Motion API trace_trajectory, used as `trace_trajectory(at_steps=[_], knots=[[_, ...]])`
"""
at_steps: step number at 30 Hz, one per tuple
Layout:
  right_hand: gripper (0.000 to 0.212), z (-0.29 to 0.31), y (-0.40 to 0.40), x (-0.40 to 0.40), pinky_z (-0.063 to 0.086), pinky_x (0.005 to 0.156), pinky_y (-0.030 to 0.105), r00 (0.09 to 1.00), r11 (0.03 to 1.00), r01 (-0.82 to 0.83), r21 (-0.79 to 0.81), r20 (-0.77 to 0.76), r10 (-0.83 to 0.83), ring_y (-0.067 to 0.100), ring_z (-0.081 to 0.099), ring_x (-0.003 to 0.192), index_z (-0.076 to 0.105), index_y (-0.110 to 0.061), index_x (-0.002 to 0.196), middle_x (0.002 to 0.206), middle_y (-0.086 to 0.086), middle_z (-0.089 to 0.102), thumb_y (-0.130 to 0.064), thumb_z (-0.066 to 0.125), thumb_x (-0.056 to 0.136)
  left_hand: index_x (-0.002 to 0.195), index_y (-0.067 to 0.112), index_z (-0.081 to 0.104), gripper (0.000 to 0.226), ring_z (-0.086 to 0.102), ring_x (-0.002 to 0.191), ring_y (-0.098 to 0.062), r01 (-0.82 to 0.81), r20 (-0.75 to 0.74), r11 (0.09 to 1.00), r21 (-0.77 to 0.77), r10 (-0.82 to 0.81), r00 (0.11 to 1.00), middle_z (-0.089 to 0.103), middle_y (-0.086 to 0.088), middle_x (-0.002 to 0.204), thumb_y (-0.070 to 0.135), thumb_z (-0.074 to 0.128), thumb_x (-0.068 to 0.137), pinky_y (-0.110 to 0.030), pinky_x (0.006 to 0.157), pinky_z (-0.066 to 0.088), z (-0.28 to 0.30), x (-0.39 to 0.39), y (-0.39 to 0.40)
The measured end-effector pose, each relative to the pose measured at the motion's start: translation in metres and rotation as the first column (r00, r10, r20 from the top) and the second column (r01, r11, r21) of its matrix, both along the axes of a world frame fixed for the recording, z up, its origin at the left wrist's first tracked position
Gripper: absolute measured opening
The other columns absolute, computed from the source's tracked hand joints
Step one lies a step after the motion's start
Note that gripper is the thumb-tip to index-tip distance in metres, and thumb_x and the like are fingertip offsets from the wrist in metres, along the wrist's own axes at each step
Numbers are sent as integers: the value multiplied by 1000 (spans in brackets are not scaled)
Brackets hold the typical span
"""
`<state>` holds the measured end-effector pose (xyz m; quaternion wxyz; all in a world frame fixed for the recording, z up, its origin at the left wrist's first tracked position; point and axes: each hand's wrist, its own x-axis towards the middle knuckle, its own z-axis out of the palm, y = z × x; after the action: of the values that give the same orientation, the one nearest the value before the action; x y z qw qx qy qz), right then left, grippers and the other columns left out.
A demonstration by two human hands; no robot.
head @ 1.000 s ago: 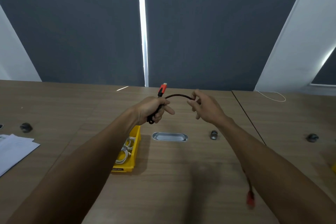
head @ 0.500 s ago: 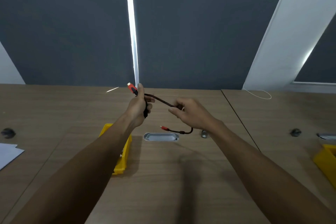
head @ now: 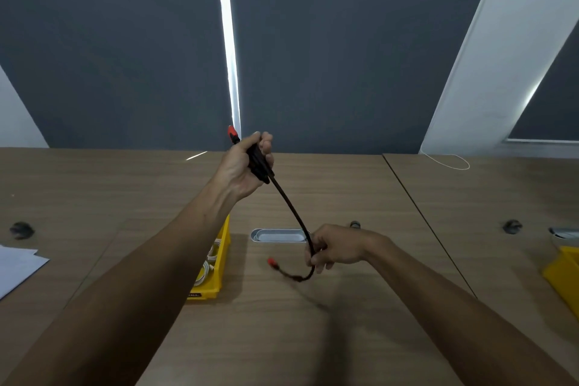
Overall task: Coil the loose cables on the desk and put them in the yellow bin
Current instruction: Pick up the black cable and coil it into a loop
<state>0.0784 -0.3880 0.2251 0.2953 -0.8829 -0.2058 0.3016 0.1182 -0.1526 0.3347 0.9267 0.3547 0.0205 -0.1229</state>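
My left hand (head: 247,163) is raised above the desk and grips a folded bundle of the black cable (head: 291,207), with a red plug sticking out above my thumb. The cable runs taut down and right to my right hand (head: 336,249), which pinches it low over the desk. Beyond that hand a short tail curls left and ends in a second red plug (head: 271,261). The yellow bin (head: 219,260) sits under my left forearm and holds coiled white cables (head: 210,257); my arm hides most of it.
A metal cable grommet (head: 279,235) is set in the wooden desk between my hands. White papers (head: 15,266) lie at the left edge. Another yellow bin (head: 564,269) sits at the far right. A white cord (head: 451,163) loops near the back wall.
My left hand rose and turned with the bundle. My right hand slid down along the cable toward the desk, pulling the stretch between my hands straight. The view shifted slightly.
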Motion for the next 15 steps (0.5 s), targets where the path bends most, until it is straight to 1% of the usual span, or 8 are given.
trace_trajectory(at_steps=[3,5,7,9,11,12,14,15], knots=[[15,-5,0,2,60,89,37,999,992,17,-126,42,-11,25,74,105,73,-6,108,103,10,77,-5,62,99,93,6,71,18,65,63,-5,77,60,997,-28,-75,995,68,2,81,15,58,101,-18,60,57,10,-6,0],[18,-7,-2,6,58,85,30,996,977,31,-210,86,-13,26,72,109,73,-9,112,110,10,76,-6,60,100,102,-1,72,20,70,70,-7,165,105,985,-56,-158,982,73,-2,89,11,55,102,-19,66,60,16,-10,1],[18,-9,-6,10,54,82,25,990,963,34,-268,138,4,20,71,106,70,-10,114,112,7,74,-7,58,101,111,-2,67,20,70,70,-8,207,144,978,-36,-200,969,73,-3,88,8,52,102,-18,70,60,19,-13,3],[15,-9,-10,13,52,85,28,984,956,62,-285,177,-11,10,69,95,68,-11,111,108,1,71,-7,58,100,105,-1,69,20,64,61,-5,181,142,984,-2,-178,974,70,-2,87,7,51,101,-16,62,57,20,-15,3],[13,-9,-12,15,51,80,28,978,957,99,-273,203,-44,6,67,87,67,-10,106,105,4,70,-9,56,100,103,3,68,18,55,47,-3,132,125,990,48,-137,983,68,2,78,14,55,99,-13,49,47,19,-15,1],[13,-9,-11,15,51,78,29,975,957,123,-261,214,-66,5,66,83,67,-10,103,103,6,71,-9,55,101,101,4,67,21,49,41,-2,117,125,990,82,-126,984,64,6,69,23,58,98,-12,45,42,18,-16,1],[17,-10,-12,14,58,81,37,968,962,171,-215,218,-124,8,70,78,66,-14,93,97,8,72,-8,53,101,91,6,68,35,42,34,-3,107,121,985,132,-124,985,54,9,55,39,58,98,-12,41,36,15,-15,1],[20,-12,-13,15,61,83,41,966,964,187,-191,217,-144,12,74,77,65,-15,89,94,9,72,-6,52,100,85,8,68,40,40,33,-3,123,123,982,143,-141,982,50,10,50,42,55,101,-13,40,34,14,-15,2]])
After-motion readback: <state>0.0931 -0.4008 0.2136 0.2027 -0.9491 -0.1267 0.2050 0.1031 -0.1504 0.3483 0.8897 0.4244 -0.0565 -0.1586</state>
